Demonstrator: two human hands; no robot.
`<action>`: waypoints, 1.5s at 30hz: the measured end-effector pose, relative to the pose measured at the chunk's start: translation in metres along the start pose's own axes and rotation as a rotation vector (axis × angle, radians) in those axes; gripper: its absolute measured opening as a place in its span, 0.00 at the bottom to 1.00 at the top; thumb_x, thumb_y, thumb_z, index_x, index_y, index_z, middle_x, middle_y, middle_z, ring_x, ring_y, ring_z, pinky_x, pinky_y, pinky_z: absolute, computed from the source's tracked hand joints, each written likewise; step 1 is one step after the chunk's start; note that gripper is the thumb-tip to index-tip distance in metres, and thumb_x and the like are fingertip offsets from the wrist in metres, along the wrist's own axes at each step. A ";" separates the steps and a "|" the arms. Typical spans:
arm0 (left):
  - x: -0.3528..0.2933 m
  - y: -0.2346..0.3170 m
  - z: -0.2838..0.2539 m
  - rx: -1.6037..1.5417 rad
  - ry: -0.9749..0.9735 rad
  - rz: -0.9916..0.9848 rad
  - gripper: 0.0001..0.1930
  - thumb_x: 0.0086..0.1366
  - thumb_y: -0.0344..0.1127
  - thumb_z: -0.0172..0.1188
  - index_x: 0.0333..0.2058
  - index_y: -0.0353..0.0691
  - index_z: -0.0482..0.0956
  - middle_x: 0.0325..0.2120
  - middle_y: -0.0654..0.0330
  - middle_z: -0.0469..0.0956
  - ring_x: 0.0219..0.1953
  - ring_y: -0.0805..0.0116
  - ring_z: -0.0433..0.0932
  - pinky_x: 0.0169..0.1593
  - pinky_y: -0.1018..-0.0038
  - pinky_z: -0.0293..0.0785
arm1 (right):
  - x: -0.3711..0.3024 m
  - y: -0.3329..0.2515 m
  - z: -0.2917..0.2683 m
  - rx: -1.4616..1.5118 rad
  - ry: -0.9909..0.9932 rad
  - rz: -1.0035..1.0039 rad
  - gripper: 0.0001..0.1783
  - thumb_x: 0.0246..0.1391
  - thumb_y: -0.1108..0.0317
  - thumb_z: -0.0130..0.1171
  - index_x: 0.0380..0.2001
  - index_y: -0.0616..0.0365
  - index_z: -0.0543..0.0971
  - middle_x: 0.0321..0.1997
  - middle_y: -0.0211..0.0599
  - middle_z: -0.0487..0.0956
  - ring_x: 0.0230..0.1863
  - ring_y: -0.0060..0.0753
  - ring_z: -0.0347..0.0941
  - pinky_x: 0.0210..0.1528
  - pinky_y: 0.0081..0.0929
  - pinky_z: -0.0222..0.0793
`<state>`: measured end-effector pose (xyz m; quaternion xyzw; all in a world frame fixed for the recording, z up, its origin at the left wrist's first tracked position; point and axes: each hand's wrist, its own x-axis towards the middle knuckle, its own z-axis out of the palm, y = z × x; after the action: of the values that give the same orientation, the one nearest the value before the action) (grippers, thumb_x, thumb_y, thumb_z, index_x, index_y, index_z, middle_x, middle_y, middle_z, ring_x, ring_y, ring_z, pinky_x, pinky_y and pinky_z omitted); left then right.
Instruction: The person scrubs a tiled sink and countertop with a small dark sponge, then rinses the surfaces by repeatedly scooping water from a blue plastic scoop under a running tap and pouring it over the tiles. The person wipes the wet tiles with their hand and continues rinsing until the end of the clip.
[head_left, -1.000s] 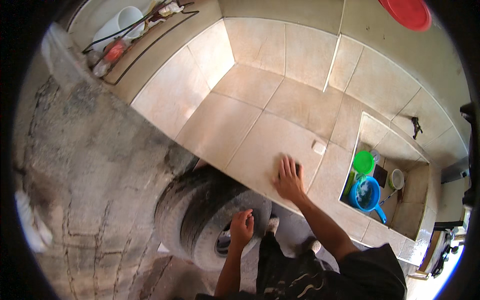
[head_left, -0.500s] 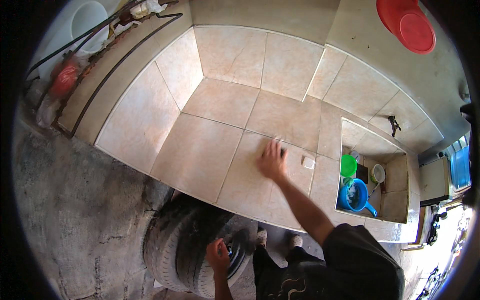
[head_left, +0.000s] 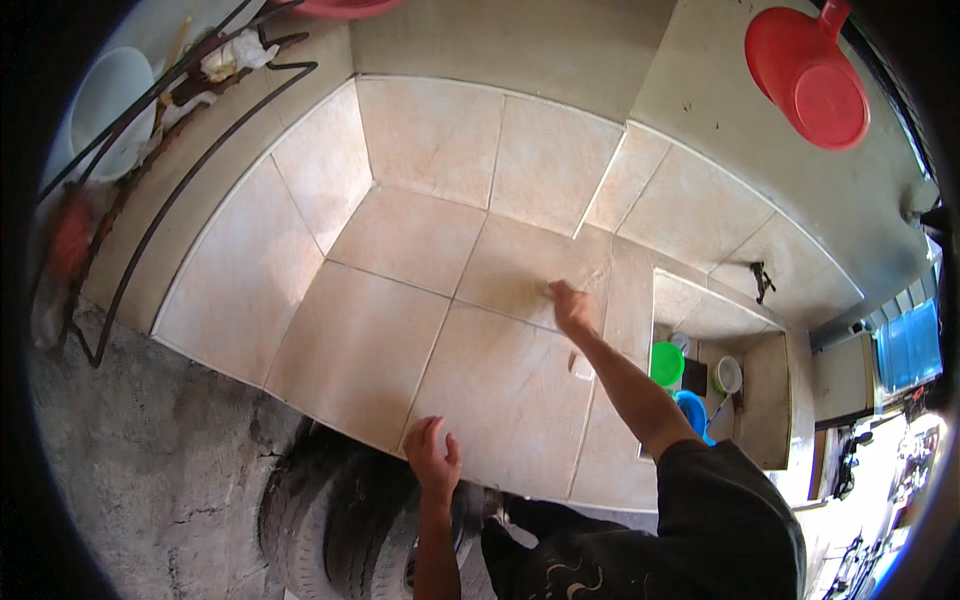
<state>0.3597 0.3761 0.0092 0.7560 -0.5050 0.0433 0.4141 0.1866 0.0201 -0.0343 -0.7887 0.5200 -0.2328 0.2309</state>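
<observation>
- Head cam: R hand [head_left: 573, 308] half-curled over tiled counter [head_left: 500, 400]; can't tell if holding sth.
- L hand [head_left: 433, 460] part open, empty, nr counter's front edge.
- Counter ahead of person, long axis L–R, R end twd sink [head_left: 766, 400].

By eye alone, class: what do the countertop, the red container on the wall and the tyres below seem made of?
Countertop: probably ceramic tile, faint sheen; pale rectangles meet at straight joint lines.
Red container: likely moulded plastic, smooth; its colour is even, with soft highlights.
Tyres: apparently rubber, dull; dark, with grooved tread.
</observation>
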 end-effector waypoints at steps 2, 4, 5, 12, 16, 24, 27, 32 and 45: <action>0.000 -0.004 0.007 0.006 0.037 -0.022 0.15 0.47 0.28 0.58 0.37 0.41 0.74 0.37 0.56 0.74 0.43 0.55 0.71 0.47 0.61 0.65 | 0.035 -0.005 -0.021 0.334 0.473 0.200 0.20 0.60 0.57 0.43 0.30 0.64 0.75 0.23 0.51 0.76 0.31 0.51 0.74 0.36 0.37 0.69; 0.000 -0.009 0.011 0.008 0.097 0.021 0.14 0.47 0.27 0.57 0.36 0.41 0.75 0.37 0.57 0.74 0.42 0.56 0.72 0.46 0.61 0.66 | 0.081 -0.014 -0.048 1.416 0.362 0.496 0.13 0.58 0.61 0.48 0.40 0.58 0.73 0.37 0.39 0.77 0.41 0.43 0.75 0.45 0.40 0.73; -0.001 -0.010 0.012 -0.004 0.105 0.017 0.13 0.46 0.26 0.57 0.34 0.41 0.76 0.36 0.58 0.75 0.41 0.56 0.73 0.45 0.61 0.67 | 0.103 -0.022 -0.060 1.479 0.336 0.435 0.15 0.56 0.64 0.51 0.44 0.61 0.71 0.40 0.42 0.76 0.42 0.44 0.74 0.50 0.40 0.71; 0.001 -0.013 0.013 -0.032 0.079 -0.103 0.11 0.43 0.22 0.58 0.29 0.42 0.77 0.32 0.59 0.77 0.37 0.57 0.75 0.43 0.63 0.68 | 0.206 -0.126 -0.135 -0.510 0.500 -1.129 0.21 0.50 0.79 0.47 0.49 0.58 0.71 0.53 0.38 0.71 0.57 0.37 0.64 0.61 0.34 0.56; 0.002 -0.016 0.016 -0.006 0.053 -0.158 0.10 0.43 0.22 0.58 0.27 0.42 0.76 0.30 0.59 0.77 0.35 0.58 0.75 0.41 0.63 0.68 | 0.161 -0.108 -0.106 -1.365 0.157 -0.899 0.30 0.54 0.69 0.42 0.61 0.57 0.55 0.66 0.32 0.54 0.67 0.30 0.48 0.66 0.30 0.43; -0.001 -0.017 0.017 0.028 -0.012 -0.159 0.08 0.45 0.21 0.57 0.25 0.42 0.74 0.28 0.57 0.76 0.34 0.56 0.75 0.42 0.64 0.67 | 0.210 -0.001 -0.069 -1.412 0.662 -1.033 0.29 0.57 0.62 0.40 0.62 0.54 0.56 0.66 0.32 0.54 0.66 0.31 0.49 0.67 0.33 0.40; 0.000 -0.015 0.018 0.069 0.026 -0.147 0.08 0.45 0.20 0.56 0.25 0.41 0.74 0.29 0.57 0.76 0.34 0.56 0.74 0.42 0.64 0.67 | 0.184 -0.034 -0.079 -1.453 0.122 -0.960 0.30 0.55 0.62 0.41 0.62 0.53 0.56 0.64 0.31 0.58 0.65 0.29 0.52 0.66 0.34 0.40; 0.001 -0.017 0.021 0.038 0.044 -0.111 0.08 0.46 0.20 0.56 0.25 0.41 0.74 0.29 0.58 0.76 0.35 0.57 0.74 0.42 0.64 0.67 | 0.197 -0.113 -0.117 -1.476 0.612 -1.027 0.29 0.58 0.57 0.39 0.62 0.52 0.55 0.66 0.31 0.56 0.67 0.30 0.48 0.65 0.34 0.42; 0.000 -0.021 0.020 0.043 0.047 -0.079 0.06 0.46 0.24 0.57 0.24 0.42 0.75 0.29 0.59 0.77 0.35 0.58 0.75 0.42 0.64 0.67 | 0.239 -0.112 -0.048 -1.425 0.706 -1.058 0.29 0.59 0.61 0.37 0.63 0.55 0.51 0.68 0.32 0.51 0.67 0.29 0.47 0.67 0.37 0.39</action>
<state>0.3698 0.3659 -0.0157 0.7829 -0.4639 0.0554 0.4108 0.3212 -0.1684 0.1014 -0.7610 0.1554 -0.1600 -0.6092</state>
